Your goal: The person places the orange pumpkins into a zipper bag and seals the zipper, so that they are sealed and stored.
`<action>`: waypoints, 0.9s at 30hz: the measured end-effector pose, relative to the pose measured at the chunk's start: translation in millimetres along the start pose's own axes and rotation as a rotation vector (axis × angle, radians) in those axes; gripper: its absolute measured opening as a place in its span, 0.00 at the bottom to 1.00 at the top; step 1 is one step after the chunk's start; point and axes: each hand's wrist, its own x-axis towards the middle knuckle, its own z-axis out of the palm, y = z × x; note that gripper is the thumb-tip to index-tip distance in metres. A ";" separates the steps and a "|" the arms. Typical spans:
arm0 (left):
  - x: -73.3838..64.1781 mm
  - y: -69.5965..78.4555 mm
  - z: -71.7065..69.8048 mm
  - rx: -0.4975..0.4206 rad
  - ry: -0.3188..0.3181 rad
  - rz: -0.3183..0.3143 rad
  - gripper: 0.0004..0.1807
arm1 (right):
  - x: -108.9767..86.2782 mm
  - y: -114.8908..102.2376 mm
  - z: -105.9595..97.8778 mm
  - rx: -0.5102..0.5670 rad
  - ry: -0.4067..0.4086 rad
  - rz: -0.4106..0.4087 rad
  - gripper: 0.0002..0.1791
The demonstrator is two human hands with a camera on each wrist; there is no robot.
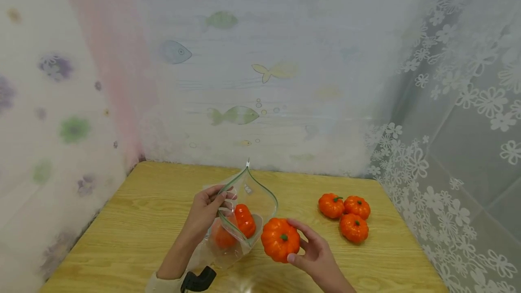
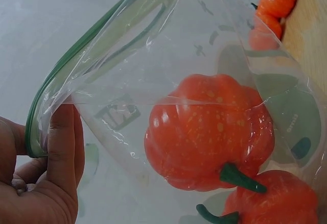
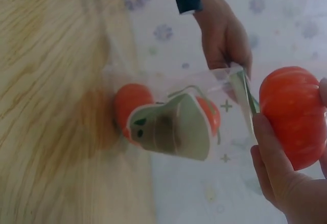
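My left hand [image 1: 206, 211] pinches the rim of a clear zip bag [image 1: 266, 196] with a green seal, whose mouth gapes wide. Inside the bag lie two small orange pumpkins [image 2: 209, 132], seen through the plastic with their green stems. In my right hand [image 1: 315, 254] is another orange pumpkin [image 1: 281, 239], gripped between thumb and fingers, its green stem facing the head camera. That pumpkin is just right of the bag's mouth; in the right wrist view it [image 3: 294, 117] overlaps the green-edged rim.
Three more orange pumpkins [image 1: 354, 228] sit clustered on the right of the wooden table [image 1: 163, 189]. A white slider [image 1: 247, 164] is at the bag's far corner. Behind the table stands a wall [image 1: 285, 26] with fish drawings; a flower-patterned sheet [image 1: 484, 98] hangs at right.
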 end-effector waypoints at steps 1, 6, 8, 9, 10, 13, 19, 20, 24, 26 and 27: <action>0.2 -0.3 -0.1 0.000 0.002 -0.001 0.17 | 1.4 0.5 0.4 0.009 -0.005 -0.013 0.35; 1.3 -2.3 -0.4 0.000 -0.005 0.004 0.17 | 8.1 1.9 4.5 0.033 -0.012 -0.066 0.36; 1.6 -2.9 -0.5 -0.002 -0.010 0.011 0.17 | 11.1 2.1 7.2 0.036 -0.014 -0.078 0.36; 1.6 -3.0 -0.6 -0.003 -0.012 0.014 0.17 | 12.9 2.2 8.6 0.039 -0.016 -0.083 0.36; 1.7 -3.1 -0.8 -0.005 -0.012 0.016 0.17 | 14.5 2.3 10.1 0.040 -0.021 -0.091 0.36; 1.8 -3.6 -1.1 -0.008 -0.014 0.017 0.16 | 19.9 1.9 14.9 0.032 -0.024 -0.100 0.36; 1.2 -4.2 -0.4 -0.017 -0.012 0.015 0.17 | 27.3 -4.2 26.2 0.004 -0.030 -0.150 0.35; 1.2 -4.3 -0.2 -0.018 -0.012 0.016 0.17 | 28.4 -5.8 28.3 -0.006 -0.028 -0.162 0.36; 1.7 -4.8 0.6 -0.025 -0.010 0.021 0.17 | 35.4 -10.1 34.8 -0.067 -0.020 -0.210 0.36; 2.1 -4.8 0.7 -0.024 -0.010 0.024 0.17 | 39.4 -10.7 36.8 -0.099 -0.015 -0.227 0.36; 2.3 -4.8 0.6 -0.023 -0.010 0.026 0.16 | 41.1 -10.5 37.4 -0.110 -0.011 -0.229 0.36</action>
